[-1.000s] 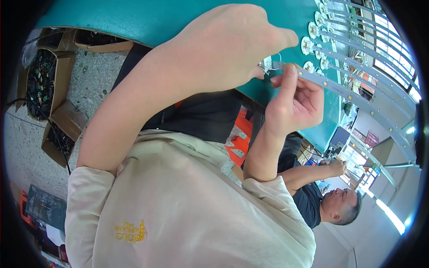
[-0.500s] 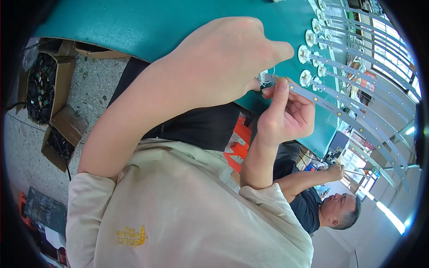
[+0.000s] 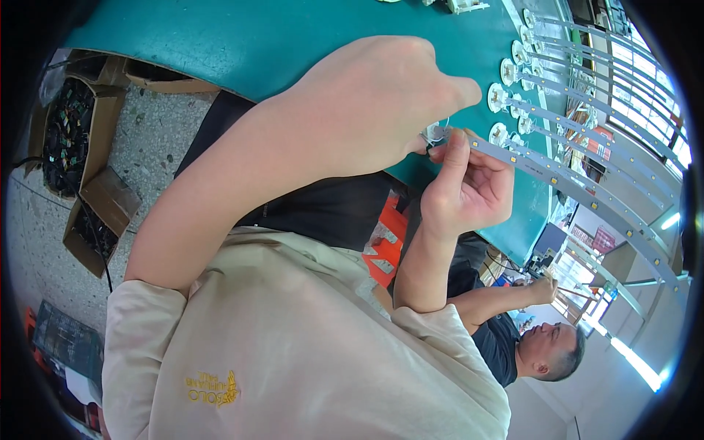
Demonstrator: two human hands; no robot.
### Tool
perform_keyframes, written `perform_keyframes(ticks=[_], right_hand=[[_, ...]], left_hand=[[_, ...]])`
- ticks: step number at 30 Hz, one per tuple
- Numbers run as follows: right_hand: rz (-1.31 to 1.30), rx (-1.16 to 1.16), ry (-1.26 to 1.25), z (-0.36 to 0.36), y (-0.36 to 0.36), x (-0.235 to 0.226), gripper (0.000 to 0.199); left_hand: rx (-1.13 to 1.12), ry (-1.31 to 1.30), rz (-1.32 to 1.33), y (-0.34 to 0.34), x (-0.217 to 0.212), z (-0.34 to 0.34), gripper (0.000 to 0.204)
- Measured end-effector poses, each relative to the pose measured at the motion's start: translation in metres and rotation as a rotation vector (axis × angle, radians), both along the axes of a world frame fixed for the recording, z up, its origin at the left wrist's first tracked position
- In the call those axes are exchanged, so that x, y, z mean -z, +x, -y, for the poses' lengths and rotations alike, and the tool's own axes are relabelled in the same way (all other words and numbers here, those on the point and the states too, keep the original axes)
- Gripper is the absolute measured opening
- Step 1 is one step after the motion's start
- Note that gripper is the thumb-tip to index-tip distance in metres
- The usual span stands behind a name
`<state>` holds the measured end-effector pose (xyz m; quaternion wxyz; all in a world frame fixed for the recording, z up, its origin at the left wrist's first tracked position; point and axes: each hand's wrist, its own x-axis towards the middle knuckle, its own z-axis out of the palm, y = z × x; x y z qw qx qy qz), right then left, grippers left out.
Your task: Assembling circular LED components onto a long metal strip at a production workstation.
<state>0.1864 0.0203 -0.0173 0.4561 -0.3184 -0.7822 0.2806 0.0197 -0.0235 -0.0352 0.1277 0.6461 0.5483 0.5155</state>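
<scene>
My left hand (image 3: 381, 103) pinches a small clear end cap (image 3: 437, 133) at the tip of a long white LED strip (image 3: 579, 183). Just below it, my right hand (image 3: 466, 192) grips the near end of that strip between thumb and fingers. The strip runs from my hands toward the right rim, above the edge of the teal table (image 3: 242, 44). The two hands touch at the cap, and my left fingers hide most of it.
Several more LED strips with round white end caps (image 3: 513, 73) lie side by side on the table at the upper right. Cardboard boxes of dark parts (image 3: 73, 132) stand on the speckled floor at left. Another person in a dark shirt (image 3: 513, 337) sits at the lower right.
Both hands have drifted slightly down in the picture, still together at the strip's end. The grip on the cap and the strip is unchanged.
</scene>
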Motion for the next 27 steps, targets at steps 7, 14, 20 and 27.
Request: perform_keyframes(ticks=[7,14,20,27], right_hand=[[0.099,-0.031,0.065,-0.001,0.001,0.001,0.013],[0.086,-0.007,0.063,0.000,0.001,0.004,0.013],[0.069,-0.012,0.030,0.002,-0.001,0.004,0.013],[0.103,-0.020,0.035,-0.001,0.002,0.001,0.010]], left_hand=[[-0.009,0.035,-0.023,0.001,0.001,-0.001,0.024],[-0.018,0.066,0.002,0.000,0.004,0.001,0.024],[0.034,-0.115,-0.042,-0.002,-0.002,0.003,0.049],[0.083,-0.096,-0.062,-0.008,-0.004,0.008,0.054]])
